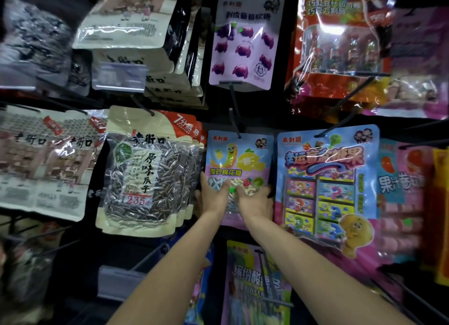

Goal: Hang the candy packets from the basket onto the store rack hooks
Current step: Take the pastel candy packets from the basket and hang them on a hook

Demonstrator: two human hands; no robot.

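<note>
A blue and pink candy packet with a yellow worm on it hangs at the middle of the rack, its top hole on a black hook. My left hand grips its lower left edge, thumb on the front. My right hand grips its lower right part, fingers curled round the side. The bottom of the packet is hidden behind my hands. No basket is in view.
Sunflower seed bags hang to the left. A large blue candy box packet hangs right beside it. A purple gummy packet hangs above. Another packet and hook sit below my arms.
</note>
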